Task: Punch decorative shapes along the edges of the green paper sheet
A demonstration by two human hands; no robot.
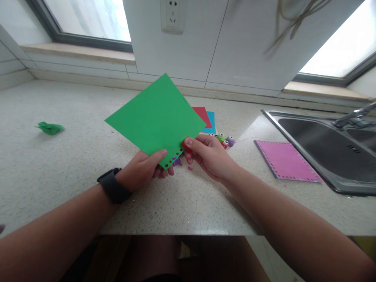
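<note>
The left hand [143, 169] pinches the lower corner of a green sheet [157, 115], thumb on the near face, fingers curled behind it. The sheet is held tilted above the bench [58, 164], one corner pointing up toward the wall. A row of small star-shaped holes runs along its lower right edge, close to the corner. A black watch [113, 185] sits on the left wrist.

The right hand [207, 154] is closed around a small red punch [186, 144], thumb pressed on top. The punch sits at the sheet's lower right edge, just past the row of holes. Whether the edge lies inside the punch slot cannot be told.

Below the hands, small purple scraps [190, 168] lie on the bench, and a purple item [176, 161] shows just beneath the sheet's corner.

Behind the right hand, several small punches [226, 140] in green, red and purple stand together. Beyond them, a red sheet [202, 115] and a blue sheet [211, 123] lie stacked, partly hidden by the green sheet.

To the right, a pink sheet [286, 160] with a punched border lies flat, just beside the sink [323, 137]. A tap [357, 116] stands over the sink.

Far left, a crumpled green scrap [50, 127] lies on the bench, well apart from the hands. A wall socket [172, 15] is mounted above.
</note>
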